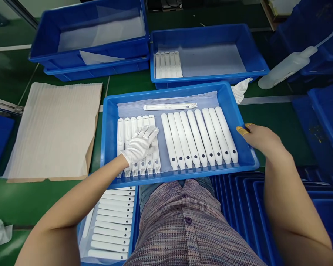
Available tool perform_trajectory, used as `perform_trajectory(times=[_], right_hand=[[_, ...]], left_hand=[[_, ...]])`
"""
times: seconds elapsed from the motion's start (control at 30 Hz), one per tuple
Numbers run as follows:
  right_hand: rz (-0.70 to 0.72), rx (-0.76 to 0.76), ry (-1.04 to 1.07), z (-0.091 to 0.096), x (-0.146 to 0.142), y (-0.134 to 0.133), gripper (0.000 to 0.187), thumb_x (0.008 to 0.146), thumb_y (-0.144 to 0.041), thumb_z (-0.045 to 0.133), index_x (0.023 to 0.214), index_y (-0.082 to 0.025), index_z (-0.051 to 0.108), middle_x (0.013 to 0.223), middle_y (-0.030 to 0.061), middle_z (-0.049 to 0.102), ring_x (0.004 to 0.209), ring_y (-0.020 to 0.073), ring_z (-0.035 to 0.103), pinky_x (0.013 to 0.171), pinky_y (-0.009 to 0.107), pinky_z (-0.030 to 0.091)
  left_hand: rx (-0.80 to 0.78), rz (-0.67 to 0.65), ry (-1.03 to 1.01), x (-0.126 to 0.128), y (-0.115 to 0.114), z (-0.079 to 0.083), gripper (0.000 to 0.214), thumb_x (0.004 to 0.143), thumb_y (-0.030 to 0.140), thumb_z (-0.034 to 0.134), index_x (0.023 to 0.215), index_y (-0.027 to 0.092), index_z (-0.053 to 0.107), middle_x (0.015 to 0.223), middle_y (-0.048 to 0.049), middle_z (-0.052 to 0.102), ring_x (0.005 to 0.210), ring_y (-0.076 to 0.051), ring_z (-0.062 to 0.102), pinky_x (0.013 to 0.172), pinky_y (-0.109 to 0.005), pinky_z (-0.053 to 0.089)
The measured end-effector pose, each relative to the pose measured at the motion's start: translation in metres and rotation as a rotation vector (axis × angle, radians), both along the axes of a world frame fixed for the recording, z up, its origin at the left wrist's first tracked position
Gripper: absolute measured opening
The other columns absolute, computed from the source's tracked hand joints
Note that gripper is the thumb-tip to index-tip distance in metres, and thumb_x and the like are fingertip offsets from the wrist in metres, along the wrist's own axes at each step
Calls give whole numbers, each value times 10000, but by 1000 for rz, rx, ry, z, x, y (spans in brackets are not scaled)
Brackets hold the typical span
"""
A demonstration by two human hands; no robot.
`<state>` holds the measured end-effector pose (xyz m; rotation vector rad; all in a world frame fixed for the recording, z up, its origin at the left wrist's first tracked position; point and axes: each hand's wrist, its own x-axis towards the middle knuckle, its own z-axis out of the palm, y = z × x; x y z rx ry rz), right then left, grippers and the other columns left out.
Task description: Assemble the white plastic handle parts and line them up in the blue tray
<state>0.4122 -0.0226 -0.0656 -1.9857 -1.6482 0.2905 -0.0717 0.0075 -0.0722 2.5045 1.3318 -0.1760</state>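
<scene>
A blue plastic tray [179, 179] lies in front of my body, lined with a translucent sheet. My left hand [140, 147], in a white glove, lies with fingers stretched out over a row of slim white plastic parts [120, 138] at the tray's left side. These parts show their inner, detailed side. To the right is a row of smooth white parts [192, 138], each with a dark hole near its lower end. One more white part [169, 106] lies crosswise above them. My right hand [262, 138], with yellow finger covers, grips the tray's right rim.
Behind stands a blue tray [211, 33] with several white parts; stacked blue trays [48, 37] are at back left. Foam sheets [55, 129] lie left. A squeeze bottle [290, 68] stands at back right by a crumpled cloth [241, 89]. Another filled tray [135, 221] sits below.
</scene>
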Motion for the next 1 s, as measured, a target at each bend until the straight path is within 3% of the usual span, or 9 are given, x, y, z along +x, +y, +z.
perform_trajectory(times=[0.07, 0.2, 0.3, 0.4, 0.53, 0.63, 0.73, 0.83, 1.0], right_hand=[[-3, -12, -77, 17, -39, 15, 314, 955, -440, 655, 836, -166, 752, 959, 194, 726, 1093, 418, 695, 784, 510, 557], [362, -83, -116, 32, -149, 67, 246, 965, -213, 569, 1101, -186, 773, 1183, 137, 726, 1130, 334, 669, 959, 487, 552], [607, -223, -78, 16, -226, 106, 272, 952, -173, 589, 1177, -161, 741, 1239, 120, 706, 1143, 273, 650, 1002, 397, 517], [584, -256, -107, -8, -271, 128, 285, 986, -226, 582, 1207, -108, 717, 1282, 186, 666, 1236, 313, 576, 1030, 401, 472], [524, -228, -116, -21, -287, 136, 305, 1017, -305, 558, 1151, -79, 713, 1233, 227, 664, 1213, 356, 553, 1029, 446, 441], [492, -205, -96, -1, -285, 138, 334, 1064, -302, 448, 1077, -106, 718, 1172, 197, 685, 1160, 318, 576, 1008, 421, 450], [591, -42, 46, 30, -276, 129, 366, 1084, -326, 395, 1031, -162, 718, 1132, 133, 696, 1132, 268, 590, 1036, 405, 449], [682, 155, 376, 46, -261, 102, 310, 1053, -390, 458, 1150, -214, 694, 1219, 103, 664, 1173, 251, 591, 1062, 436, 466], [564, -147, 762, 22, -240, 37, 533, 912, -503, 669, 1381, -261, 595, 1437, 123, 553, 1338, 301, 540, 1156, 540, 427]], left_hand=[[-51, 40, 8, -5, -1, 9, 715, 965, 320, 554, 1632, 165, 348, 1701, -156, 324, 1598, -396, 218, 1296, -627, 165], [33, 106, -191, 22, -7, 22, 595, 964, 256, 513, 1556, 212, 468, 1695, -115, 332, 1621, -373, 140, 1298, -634, 172], [149, 75, -443, 51, -4, 18, 525, 948, 175, 465, 1461, 219, 569, 1630, -104, 425, 1591, -330, 255, 1298, -574, 245], [123, 131, -663, 59, 7, 3, 514, 894, 123, 464, 1389, 134, 599, 1510, -175, 528, 1467, -319, 460, 1252, -543, 356], [-10, 263, -939, 49, 18, -16, 406, 860, 162, 527, 1242, 155, 662, 1346, -156, 626, 1329, -285, 585, 1206, -527, 413], [-139, 524, -1255, 55, 14, -20, 492, 835, 266, 661, 1318, 187, 611, 1436, -145, 593, 1401, -300, 537, 1216, -538, 388], [-586, 677, -1489, 72, -1, -15, 654, 720, 350, 839, 1312, 171, 627, 1387, -157, 655, 1329, -339, 605, 1154, -526, 455], [-1051, 664, -1469, 85, -16, -8, 518, 650, 360, 919, 1073, 113, 751, 1117, -156, 772, 1145, -348, 702, 1095, -523, 496], [-969, 713, -1657, 86, -17, 4, 470, 613, 314, 964, 1016, 149, 787, 1027, -90, 792, 1047, -269, 720, 1066, -455, 503]])
